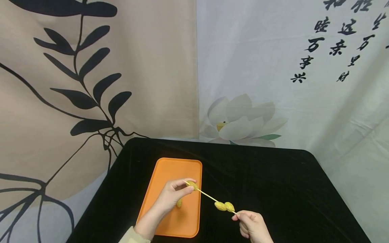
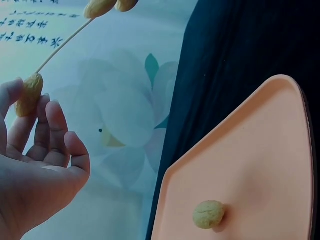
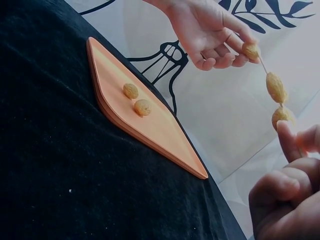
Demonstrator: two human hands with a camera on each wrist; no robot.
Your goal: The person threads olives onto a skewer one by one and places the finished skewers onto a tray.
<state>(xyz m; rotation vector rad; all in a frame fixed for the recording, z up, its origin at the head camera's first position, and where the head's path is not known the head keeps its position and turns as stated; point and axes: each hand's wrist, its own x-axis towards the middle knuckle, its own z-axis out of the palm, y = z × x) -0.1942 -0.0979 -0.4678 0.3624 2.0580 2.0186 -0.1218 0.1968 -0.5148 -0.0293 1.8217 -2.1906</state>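
Observation:
A thin wooden skewer (image 1: 207, 195) slants between the two hands above the table, passing through several wrinkled yellow oval pieces. My left hand (image 1: 170, 197) pinches one yellow piece (image 1: 192, 185) near the skewer's upper end, where the bare tip sticks out past it. Close to the other end sit two more pieces, one (image 1: 220, 206) against the other (image 1: 229, 207). There my right hand (image 1: 253, 225) pinches the skewer's lower end between thumb and finger. In the right wrist view, two loose pieces, one (image 3: 130, 91) beside the other (image 3: 142, 107), lie on the orange tray (image 3: 165, 135).
The orange tray (image 1: 179, 168) lies lengthwise, left of centre, under the left hand. A black cloth (image 1: 273, 182) covers the table. Behind stands a hanging backdrop (image 1: 158, 67) printed with dark leaves, a lotus and characters.

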